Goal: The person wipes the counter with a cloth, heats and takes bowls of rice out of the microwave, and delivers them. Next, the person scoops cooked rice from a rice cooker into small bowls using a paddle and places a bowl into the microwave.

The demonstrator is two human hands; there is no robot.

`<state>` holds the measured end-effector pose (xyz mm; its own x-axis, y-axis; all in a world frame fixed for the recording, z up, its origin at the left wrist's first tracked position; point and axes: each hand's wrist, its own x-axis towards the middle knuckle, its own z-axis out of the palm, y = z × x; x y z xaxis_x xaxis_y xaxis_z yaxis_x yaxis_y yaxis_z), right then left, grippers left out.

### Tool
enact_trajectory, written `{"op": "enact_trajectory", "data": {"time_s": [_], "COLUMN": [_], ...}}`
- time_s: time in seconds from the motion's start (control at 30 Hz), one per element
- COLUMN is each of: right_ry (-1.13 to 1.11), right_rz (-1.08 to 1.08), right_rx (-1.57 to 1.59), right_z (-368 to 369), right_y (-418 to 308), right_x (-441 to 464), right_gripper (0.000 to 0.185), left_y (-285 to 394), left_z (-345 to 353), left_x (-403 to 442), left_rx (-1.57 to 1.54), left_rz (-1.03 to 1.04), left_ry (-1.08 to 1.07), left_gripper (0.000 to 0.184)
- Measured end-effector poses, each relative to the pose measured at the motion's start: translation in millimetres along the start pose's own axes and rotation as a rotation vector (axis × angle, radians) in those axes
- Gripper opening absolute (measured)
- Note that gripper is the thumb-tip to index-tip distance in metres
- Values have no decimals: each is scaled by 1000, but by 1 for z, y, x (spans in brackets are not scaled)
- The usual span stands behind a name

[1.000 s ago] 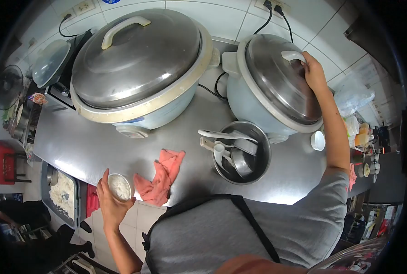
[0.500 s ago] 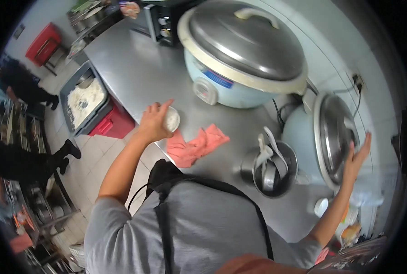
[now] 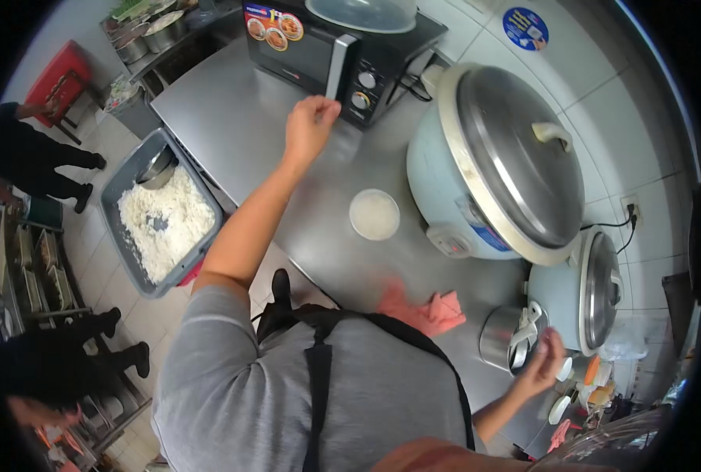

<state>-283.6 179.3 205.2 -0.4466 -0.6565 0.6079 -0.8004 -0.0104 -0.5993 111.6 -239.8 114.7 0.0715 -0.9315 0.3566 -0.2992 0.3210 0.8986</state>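
Observation:
My left hand (image 3: 311,134) is at the lower end of the silver door handle (image 3: 341,69) of a black microwave (image 3: 303,51). Its fingers are curled closed there and cover the handle's bottom tip. Below that hand, a small white bowl of rice (image 3: 375,215) sits on the steel table (image 3: 303,224). My right hand (image 3: 543,366) hovers beside a metal pot (image 3: 498,337) that holds white-handled utensils (image 3: 526,324). The fingers of this hand are loosely bent and apart, slightly blurred, with nothing seen in them. A crumpled pink cloth (image 3: 437,312) lies on the table.
A large rice cooker (image 3: 445,169) and a smaller one (image 3: 555,291) stand lidded along the wall. At left, a grey tub (image 3: 114,224) holds rice and a metal bowl (image 3: 155,169). Two people in dark clothes (image 3: 28,153) stand near shelving. Containers (image 3: 598,374) crowd the right corner.
My left hand has let go of the rice bowl, now on the table, and moved up to the microwave handle. My right hand has come down from the smaller cooker's lid. The view has shifted.

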Motion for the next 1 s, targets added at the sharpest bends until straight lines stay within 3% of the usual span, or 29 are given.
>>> {"op": "enact_trajectory", "data": {"time_s": [0.03,0.1,0.17,0.23,0.3,0.4,0.47,0.5,0.6,0.7,0.73,1.0], "right_ry": [12,-131,-335,-423,-470,-537,-460,-422,-370,-418,-450,-337], "right_rz": [112,118,94,120,164,194,489,639,509,257,283,288], "right_rx": [84,19,-45,-39,-27,19,297,432,417,385,374,488], "right_z": [33,79,121,158,183,211,230,241,282,323,332,380], "right_y": [-16,-8,-40,-67,-79,-78,-65,-57,-32,-18,-20,-50], "right_x": [-11,-37,-48,-59,-70,-83,-100,-108,-120,-111,-107,-74], "right_gripper": [24,24,27,31,35,46,62,70,105,130,135,133], "left_y": [0,-37,-42,-39,-36,-44,-47,-38,-43,-43,-41,-70], "left_z": [-3,13,30,49,57,63,65,58,56,36,23,-106], "left_x": [26,80,110,125,132,139,137,132,126,116,109,56], "left_rx": [-100,-270,-34,-136,-179,-216,-293,-152,-171,-215,-202,193], "left_rz": [-74,-11,243,145,-100,-56,-3,-107,-86,-81,-64,-37], "left_ry": [40,104,242,263,116,122,176,182,209,119,113,77], "left_gripper": [19,26,42,51,54,40,40,42,43,43,44,51]}}
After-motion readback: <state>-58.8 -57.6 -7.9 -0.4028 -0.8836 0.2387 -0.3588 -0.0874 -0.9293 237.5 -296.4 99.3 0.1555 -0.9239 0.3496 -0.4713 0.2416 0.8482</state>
